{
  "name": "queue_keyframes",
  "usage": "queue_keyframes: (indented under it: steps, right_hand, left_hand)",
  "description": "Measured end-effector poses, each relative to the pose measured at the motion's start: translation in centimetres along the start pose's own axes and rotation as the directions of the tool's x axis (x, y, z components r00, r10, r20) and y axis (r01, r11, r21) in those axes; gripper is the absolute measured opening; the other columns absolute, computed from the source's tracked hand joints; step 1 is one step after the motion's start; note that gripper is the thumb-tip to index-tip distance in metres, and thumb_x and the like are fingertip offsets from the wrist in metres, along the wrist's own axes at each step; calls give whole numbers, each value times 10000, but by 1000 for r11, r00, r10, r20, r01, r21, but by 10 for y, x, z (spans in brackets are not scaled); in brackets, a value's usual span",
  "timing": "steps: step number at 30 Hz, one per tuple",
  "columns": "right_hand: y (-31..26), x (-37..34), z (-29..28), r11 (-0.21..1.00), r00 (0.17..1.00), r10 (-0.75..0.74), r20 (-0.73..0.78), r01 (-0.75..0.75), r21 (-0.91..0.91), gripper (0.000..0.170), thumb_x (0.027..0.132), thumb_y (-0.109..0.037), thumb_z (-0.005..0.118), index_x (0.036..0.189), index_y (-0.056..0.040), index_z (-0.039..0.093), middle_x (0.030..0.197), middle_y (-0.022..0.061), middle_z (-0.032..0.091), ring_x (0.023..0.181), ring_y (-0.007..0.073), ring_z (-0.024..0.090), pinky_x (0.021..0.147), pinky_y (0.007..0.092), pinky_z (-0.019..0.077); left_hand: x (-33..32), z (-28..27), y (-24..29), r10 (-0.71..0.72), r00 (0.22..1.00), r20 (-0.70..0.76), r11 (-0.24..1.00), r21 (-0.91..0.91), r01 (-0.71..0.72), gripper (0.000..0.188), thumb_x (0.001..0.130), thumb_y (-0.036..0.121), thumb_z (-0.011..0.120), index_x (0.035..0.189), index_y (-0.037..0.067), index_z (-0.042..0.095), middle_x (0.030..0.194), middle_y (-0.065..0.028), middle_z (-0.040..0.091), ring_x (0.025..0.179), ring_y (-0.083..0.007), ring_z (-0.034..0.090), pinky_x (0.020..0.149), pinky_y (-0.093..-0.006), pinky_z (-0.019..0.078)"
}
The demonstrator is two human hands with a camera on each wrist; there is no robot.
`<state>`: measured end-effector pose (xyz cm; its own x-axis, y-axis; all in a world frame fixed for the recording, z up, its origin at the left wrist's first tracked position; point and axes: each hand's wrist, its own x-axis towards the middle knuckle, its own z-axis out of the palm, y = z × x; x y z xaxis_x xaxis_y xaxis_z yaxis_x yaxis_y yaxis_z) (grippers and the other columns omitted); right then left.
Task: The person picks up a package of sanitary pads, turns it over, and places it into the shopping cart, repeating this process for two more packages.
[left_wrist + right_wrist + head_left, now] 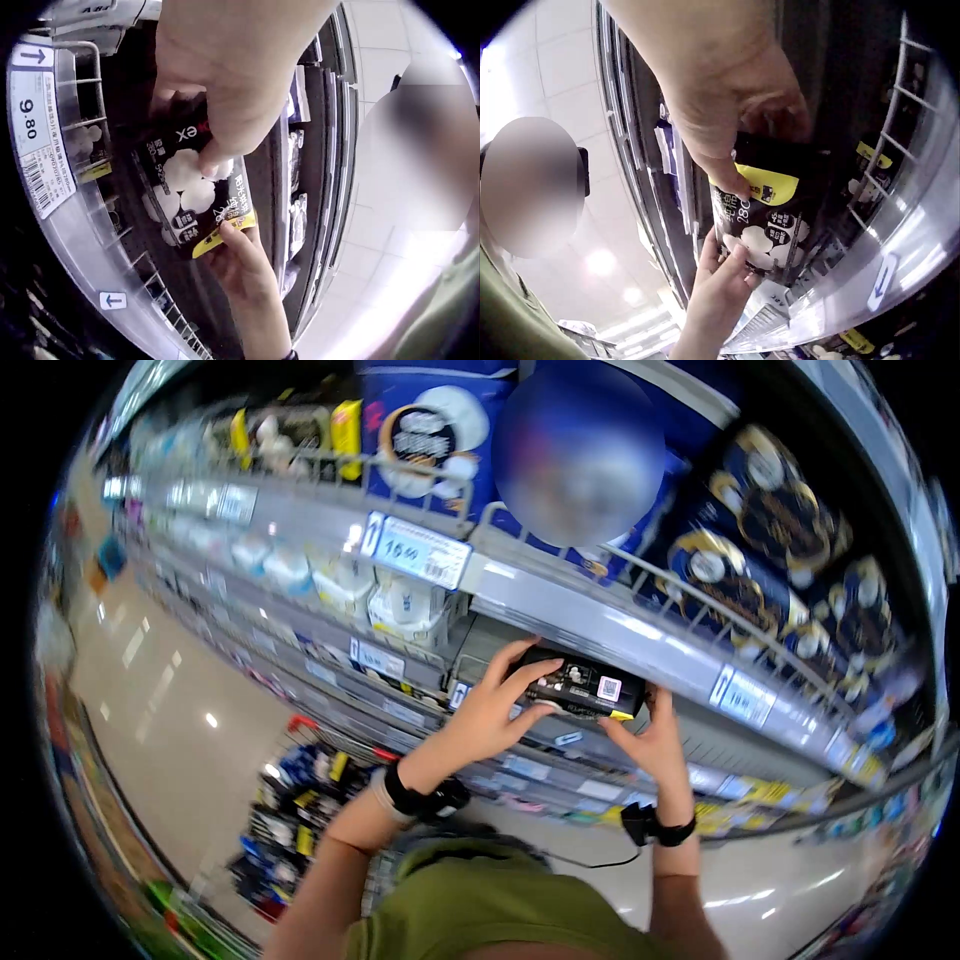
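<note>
A black package with white cotton pictures and a yellow corner (585, 685) (182, 196) (761, 232) is held between both hands in front of a shelf. The left hand (489, 710) (225, 97) (718, 300) grips one end, thumb on the printed face and fingers over the far edge. At the yellow-cornered end, the right hand (655, 745) (246, 274) (731, 105) grips the package with its thumb on the front. The parts of the fingers behind the package are hidden.
A wire-fronted shelf edge with price tags (418, 550) runs above the hands, with large dark blue packages (735, 585) behind it. More shelves lie below. A cart filled with packages (290, 820) stands at the lower left on the shiny floor (180, 700).
</note>
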<state>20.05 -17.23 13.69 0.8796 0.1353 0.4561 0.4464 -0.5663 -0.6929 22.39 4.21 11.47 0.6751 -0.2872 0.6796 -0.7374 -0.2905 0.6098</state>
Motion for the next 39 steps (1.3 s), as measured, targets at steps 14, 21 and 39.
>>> queue_keyframes:
  steps: [14, 21, 39]
  right_hand:
    - [53, 86, 9, 882, 969, 85, 233, 35, -469, 479, 697, -102, 591, 1129, -36, 396, 1082, 158, 456, 1000, 245, 442, 830, 305, 346]
    - [73, 131, 23, 392, 875, -344, 340, 463, -795, 485, 744, -213, 550, 1152, -31, 362, 1138, 184, 409, 1050, 279, 396, 866, 332, 310]
    - [23, 128, 55, 415, 831, -344, 437, 552, -723, 468, 753, -228, 542, 1155, -64, 366, 1180, 172, 356, 1070, 292, 358, 866, 371, 297]
  left_hand:
    - [52, 49, -47, -251, 961, 113, 956, 185, 228, 485, 647, 133, 555, 1113, 112, 421, 1246, -202, 211, 1072, -374, 335, 846, -422, 320]
    - [86, 53, -65, -432, 798, 420, 836, 519, 180, 488, 673, 154, 529, 1146, 113, 416, 1229, -113, 308, 1070, -306, 373, 799, -469, 329]
    - [-17, 3, -27, 222, 975, -28, 971, -86, -224, 146, 761, 163, 471, 880, 101, 527, 773, -65, 524, 750, -241, 518, 672, -342, 410]
